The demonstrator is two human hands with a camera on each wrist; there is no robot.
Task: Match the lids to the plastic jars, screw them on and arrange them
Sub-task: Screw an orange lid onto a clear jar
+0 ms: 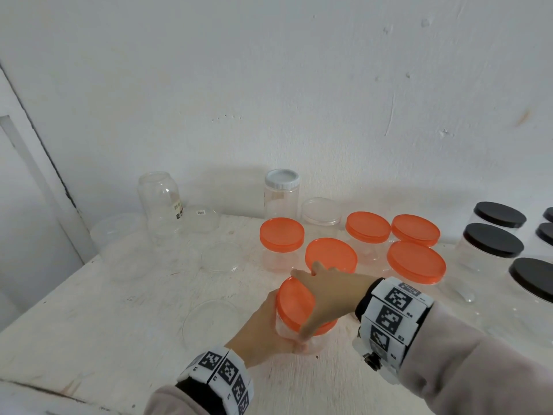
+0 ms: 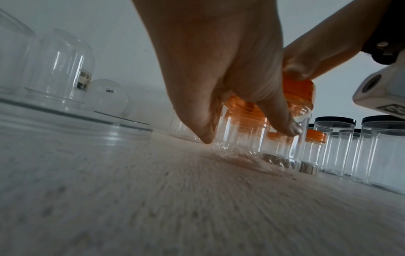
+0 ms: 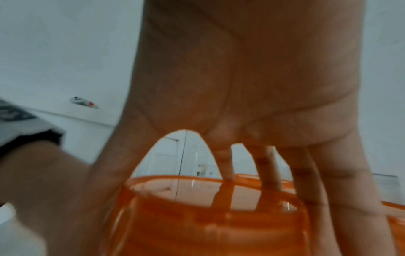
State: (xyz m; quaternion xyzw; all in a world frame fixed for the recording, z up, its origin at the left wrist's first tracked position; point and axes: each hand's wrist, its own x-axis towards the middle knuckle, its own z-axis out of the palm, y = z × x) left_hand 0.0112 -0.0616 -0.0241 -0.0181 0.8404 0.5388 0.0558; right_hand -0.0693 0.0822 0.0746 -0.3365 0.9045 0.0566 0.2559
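A small clear jar (image 1: 299, 336) tilts in front of me, just above the table. My left hand (image 1: 266, 327) grips its body from the left, fingers and thumb curled around the clear wall (image 2: 241, 136). An orange lid (image 1: 296, 304) sits on the jar's mouth. My right hand (image 1: 326, 295) is spread over that lid, fingers and thumb wrapped around its rim (image 3: 219, 204). Behind them several more orange-lidded jars (image 1: 416, 262) stand in a cluster.
Black-lidded tall jars (image 1: 493, 241) stand at the right. A white-lidded jar (image 1: 282, 190) stands at the back by the wall. Open clear jars (image 1: 161, 202) and loose clear lids (image 1: 221, 256) lie at the left. The table's front edge (image 1: 45, 393) runs close to me.
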